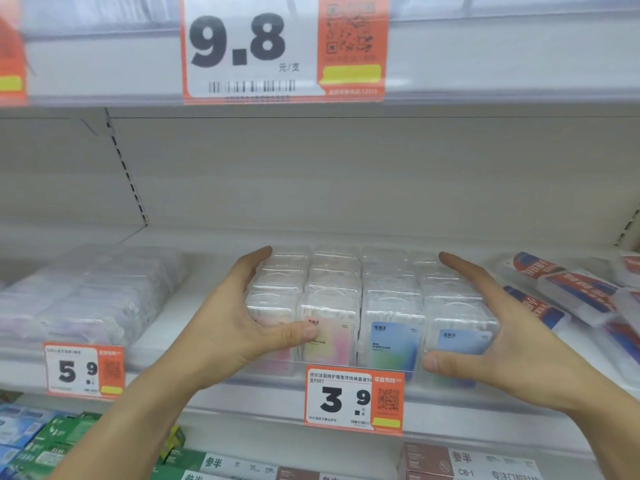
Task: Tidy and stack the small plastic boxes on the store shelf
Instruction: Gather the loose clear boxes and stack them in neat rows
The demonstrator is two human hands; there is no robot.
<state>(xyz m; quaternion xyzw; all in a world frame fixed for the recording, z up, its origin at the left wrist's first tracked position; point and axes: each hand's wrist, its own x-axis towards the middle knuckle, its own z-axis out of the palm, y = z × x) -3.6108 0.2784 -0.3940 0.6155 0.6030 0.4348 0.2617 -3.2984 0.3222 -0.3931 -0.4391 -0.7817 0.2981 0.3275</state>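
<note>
While both hands sit on the sides of the block, the small plastic boxes stand in four neat rows at the front of the white shelf. The boxes are clear, with pink labels on the left rows and blue labels on the right rows. The left hand lies flat along the left side of the block, its fingers straight, and its thumb presses on the front of a pink box. The right hand lies along the right side in the same way, fingers straight, with its thumb under the front blue box. Neither hand curls round a box. Just below the boxes hangs a price tag that says 3.9. More clear packs lie to the left, and red and blue packs lie to the right.
</note>
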